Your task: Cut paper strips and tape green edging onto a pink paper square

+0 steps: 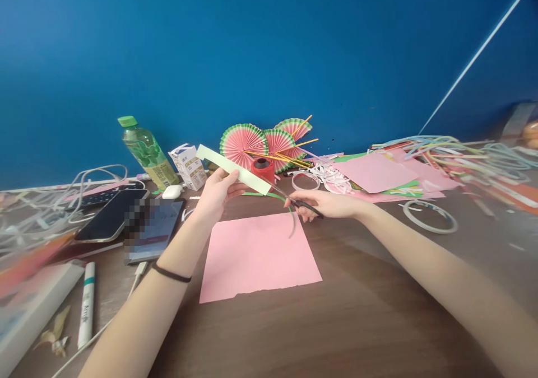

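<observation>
My left hand (218,193) is closed around a long pale green paper strip (233,168), held slanted above the table. My right hand (325,203) grips black-handled scissors (300,204) whose blades meet the strip's right end. A thin curl of green paper (290,215) hangs down from the cut. Below both hands a pink sheet (257,255) lies flat on the brown table (357,311).
Watermelon-patterned paper fans (252,141), a red tape roll (263,169), a green-capped bottle (147,151) and a small carton (189,166) stand at the back. Phones (111,215), cables and a marker (86,305) lie left. Pink sheets (374,172), paper strips and tape rings (429,217) lie right.
</observation>
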Demonstrator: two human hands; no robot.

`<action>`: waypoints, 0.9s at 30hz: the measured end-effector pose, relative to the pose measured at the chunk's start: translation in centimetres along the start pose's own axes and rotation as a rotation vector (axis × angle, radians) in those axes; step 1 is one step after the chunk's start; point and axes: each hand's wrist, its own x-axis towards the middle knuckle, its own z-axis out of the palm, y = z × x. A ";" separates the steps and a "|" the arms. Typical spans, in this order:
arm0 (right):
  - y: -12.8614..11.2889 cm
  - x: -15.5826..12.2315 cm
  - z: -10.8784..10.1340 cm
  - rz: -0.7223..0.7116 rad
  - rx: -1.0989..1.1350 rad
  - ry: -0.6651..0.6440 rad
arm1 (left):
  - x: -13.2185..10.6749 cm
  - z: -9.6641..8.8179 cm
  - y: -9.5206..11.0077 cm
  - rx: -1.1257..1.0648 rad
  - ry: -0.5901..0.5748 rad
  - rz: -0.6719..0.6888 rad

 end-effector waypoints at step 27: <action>0.2 0.9 1.3 -0.015 0.134 0.091 | 0.0 0.5 -0.9 -0.037 -0.027 -0.035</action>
